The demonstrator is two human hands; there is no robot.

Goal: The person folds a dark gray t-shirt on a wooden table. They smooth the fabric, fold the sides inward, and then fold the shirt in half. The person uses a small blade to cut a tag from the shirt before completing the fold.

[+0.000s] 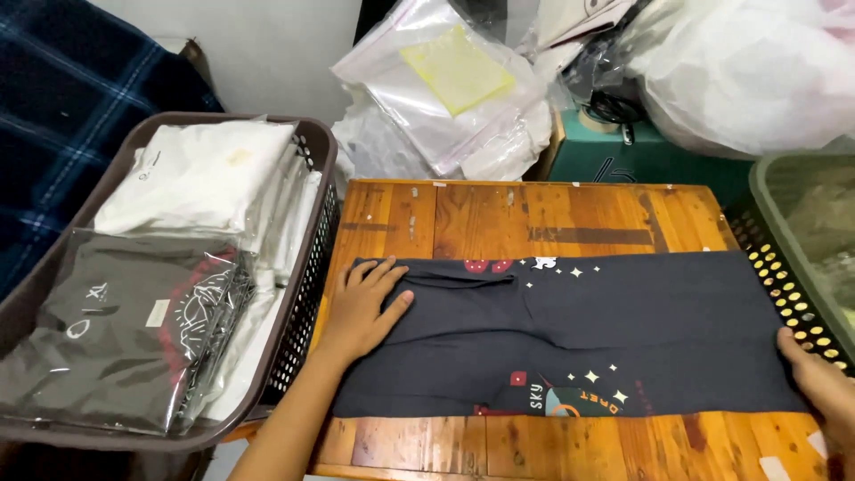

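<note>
A wooden bench (481, 218) of reddish planks fills the middle of the view, and across it lies a dark grey folded garment (623, 334), stretched as a long band from the left side of the bench almost to its right edge, with small white stars and a coloured print showing near its front and back edges. To the left of the bench stands a brown plastic basket (307, 294) with a perforated wall; it holds 2 stacks of bagged clothes, white packs (200, 174) at the back and a dark pack (116, 334) in clear film at the front. At the right edge a green perforated basket (784, 267) touches the garment's end. Behind the bench sit heaps of clear plastic bags (436, 89), a teal box (623, 156) and a large white sack (748, 71). The left hand (361, 307) lies flat on the garment's left end, palm down, fingers spread and pointing to the right, its grip open and only pressing the cloth against the bench. The right hand (824, 392) sits at the garment's right end beside the green basket, partly cut off by the picture's edge; its fingers touch the cloth's edge, but I cannot tell whether its grip is closed on the fabric.
</note>
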